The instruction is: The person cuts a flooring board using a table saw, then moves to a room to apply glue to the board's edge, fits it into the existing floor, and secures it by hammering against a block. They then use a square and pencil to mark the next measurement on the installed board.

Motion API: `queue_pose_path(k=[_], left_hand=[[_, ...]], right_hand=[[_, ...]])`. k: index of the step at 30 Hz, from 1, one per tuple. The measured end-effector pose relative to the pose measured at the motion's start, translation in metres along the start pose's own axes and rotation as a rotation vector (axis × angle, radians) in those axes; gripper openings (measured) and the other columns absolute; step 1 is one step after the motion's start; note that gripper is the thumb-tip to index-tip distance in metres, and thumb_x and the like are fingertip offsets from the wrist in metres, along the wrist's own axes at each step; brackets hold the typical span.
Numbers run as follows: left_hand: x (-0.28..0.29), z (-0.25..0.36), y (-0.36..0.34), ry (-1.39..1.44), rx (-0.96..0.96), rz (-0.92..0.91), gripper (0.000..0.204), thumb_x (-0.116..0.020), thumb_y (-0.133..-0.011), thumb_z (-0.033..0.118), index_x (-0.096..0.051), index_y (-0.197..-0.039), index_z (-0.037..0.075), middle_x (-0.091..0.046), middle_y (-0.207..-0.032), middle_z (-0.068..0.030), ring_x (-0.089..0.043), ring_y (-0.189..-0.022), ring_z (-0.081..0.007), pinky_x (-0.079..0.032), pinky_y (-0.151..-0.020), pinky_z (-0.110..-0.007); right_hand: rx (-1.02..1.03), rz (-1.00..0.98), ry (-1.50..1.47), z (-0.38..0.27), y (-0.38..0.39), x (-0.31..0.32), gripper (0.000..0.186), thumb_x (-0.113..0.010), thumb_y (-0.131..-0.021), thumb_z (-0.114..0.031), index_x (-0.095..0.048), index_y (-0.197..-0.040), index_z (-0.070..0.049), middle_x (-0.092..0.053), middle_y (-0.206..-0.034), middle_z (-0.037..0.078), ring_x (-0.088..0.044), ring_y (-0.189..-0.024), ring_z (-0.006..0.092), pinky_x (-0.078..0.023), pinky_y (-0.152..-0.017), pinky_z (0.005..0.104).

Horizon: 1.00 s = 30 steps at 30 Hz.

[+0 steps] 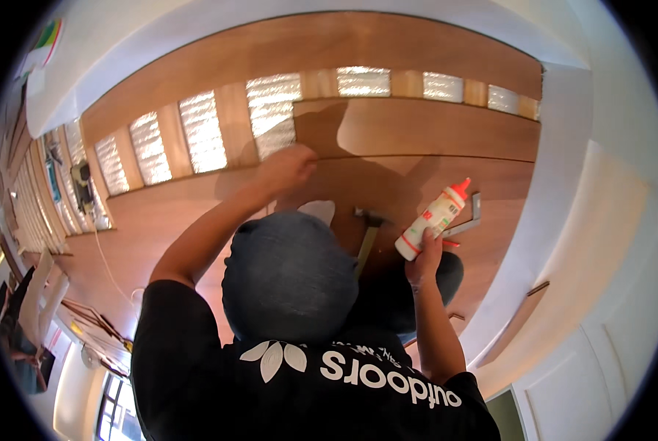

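My right hand (426, 257) is wrapped round the lower part of a white glue bottle (435, 217) with a red nozzle cap. The bottle tilts over the brown floorboards, its cap pointing away and to the right. My left hand (297, 165) is closed beside the near left corner of a wooden floorboard (432, 128); its fingertips are hidden. Between my knees and the boards lies a hammer (368, 235), partly covered by my leg. A metal square (474, 213) and a red stick-like thing (451, 243) lie just beyond my right hand.
Pale battens (233, 121) with silvery foil (200, 132) between them show in the gap left of the board. A corded power tool (83, 187) stands at the far left. White walls (564, 147) bound the right. Another person (27, 353) is at the left rim.
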State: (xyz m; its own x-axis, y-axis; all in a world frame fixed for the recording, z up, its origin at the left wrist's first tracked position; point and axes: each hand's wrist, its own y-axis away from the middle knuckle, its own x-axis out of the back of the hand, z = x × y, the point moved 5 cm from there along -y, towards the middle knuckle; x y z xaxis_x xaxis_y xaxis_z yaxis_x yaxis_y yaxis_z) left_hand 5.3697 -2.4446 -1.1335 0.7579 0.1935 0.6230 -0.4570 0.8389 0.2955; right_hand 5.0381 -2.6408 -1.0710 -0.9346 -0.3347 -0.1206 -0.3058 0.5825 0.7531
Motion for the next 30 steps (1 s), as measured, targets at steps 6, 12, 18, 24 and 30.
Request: queue_pose_path(k=[6, 12, 18, 24, 30], left_hand=[[-0.108, 0.131, 0.016, -0.111, -0.902, -0.263, 0.029, -0.072, -0.086, 0.024, -0.066, -0.113, 0.017, -0.061, -0.125, -0.0094, -0.056, -0.119, -0.0300, -0.045, -0.097, -0.043], [-0.208, 0.133, 0.012, -0.493, -1.137, -0.171, 0.022, -0.058, -0.095, 0.038, -0.073, -0.102, 0.023, -0.058, -0.130, -0.0046, -0.049, -0.125, -0.0294, -0.043, -0.096, -0.041], [-0.179, 0.153, 0.012, -0.622, -0.829, -0.408, 0.030, -0.072, -0.085, 0.043, -0.076, -0.107, 0.022, -0.057, -0.125, -0.0050, -0.047, -0.126, -0.0285, -0.047, -0.090, -0.038], [-0.170, 0.116, 0.035, -0.661, -0.732, -0.208, 0.027, -0.055, -0.095, 0.034, -0.076, -0.108, 0.022, -0.058, -0.128, -0.0113, -0.050, -0.125, -0.0310, -0.050, -0.090, -0.042], [-0.127, 0.115, 0.017, -0.295, -0.454, -0.042, 0.028, -0.064, -0.091, 0.038, -0.074, -0.102, 0.014, -0.063, -0.122, -0.0125, -0.059, -0.119, -0.0346, -0.051, -0.093, -0.045]], right_hand=[[0.212, -0.221, 0.064, -0.032, 0.062, -0.025, 0.064, -0.066, -0.091, -0.007, -0.037, -0.148, -0.001, -0.061, -0.130, 0.016, -0.062, -0.118, 0.0260, -0.049, -0.103, 0.0399], [0.501, -0.272, 0.238, -0.080, 0.118, 0.011, 0.075, -0.081, -0.087, -0.019, -0.042, -0.148, 0.000, -0.057, -0.139, 0.012, -0.057, -0.126, 0.0248, -0.044, -0.111, 0.0403], [0.474, -0.159, 0.019, -0.064, 0.151, 0.078, 0.074, -0.081, -0.089, -0.025, -0.043, -0.147, -0.001, -0.055, -0.140, 0.015, -0.060, -0.124, 0.0290, -0.052, -0.105, 0.0427], [0.566, -0.230, -0.255, -0.087, 0.151, 0.097, 0.053, -0.065, -0.099, -0.023, -0.047, -0.142, 0.003, -0.055, -0.144, 0.020, -0.055, -0.133, 0.0332, -0.046, -0.116, 0.0452], [0.757, -0.274, -0.467, -0.162, 0.166, 0.078, 0.048, -0.066, -0.099, -0.022, -0.052, -0.139, 0.000, -0.057, -0.142, 0.019, -0.052, -0.136, 0.0344, -0.044, -0.117, 0.0467]])
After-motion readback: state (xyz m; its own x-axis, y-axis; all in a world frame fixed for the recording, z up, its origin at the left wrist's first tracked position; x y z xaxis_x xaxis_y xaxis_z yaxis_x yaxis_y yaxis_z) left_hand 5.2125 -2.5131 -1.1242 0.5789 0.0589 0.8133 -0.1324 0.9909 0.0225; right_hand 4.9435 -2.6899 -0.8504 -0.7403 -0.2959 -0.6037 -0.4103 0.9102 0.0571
